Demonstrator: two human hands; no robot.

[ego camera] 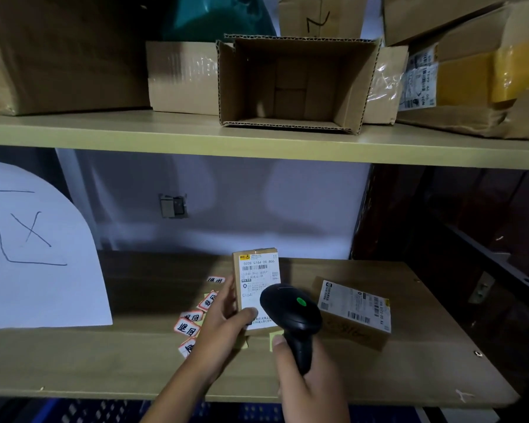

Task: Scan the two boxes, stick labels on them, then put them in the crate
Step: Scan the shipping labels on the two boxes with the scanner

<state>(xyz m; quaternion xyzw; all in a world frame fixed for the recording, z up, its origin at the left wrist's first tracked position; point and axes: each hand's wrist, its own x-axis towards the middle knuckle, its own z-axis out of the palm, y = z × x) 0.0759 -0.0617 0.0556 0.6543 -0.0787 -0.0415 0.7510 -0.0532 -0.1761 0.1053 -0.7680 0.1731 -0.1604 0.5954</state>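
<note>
My left hand (226,323) holds a small cardboard box (256,271) upright above the lower shelf, its white shipping label facing me. My right hand (306,383) grips a black barcode scanner (290,309) by the handle; the scanner head, with a green light on top, sits just in front of the box's lower label. A second small box (356,315) with a white label lies flat on the shelf to the right. Several red-edged white stickers (193,320) lie on the shelf, left of my left hand. A blue crate (83,412) shows below the shelf's front edge.
The lower wooden shelf (104,361) carries a white sheet of paper (34,254) with pen marks at the left. On the upper shelf (165,138) stand an open empty carton (297,83) and several taped cartons. A dark frame closes off the right.
</note>
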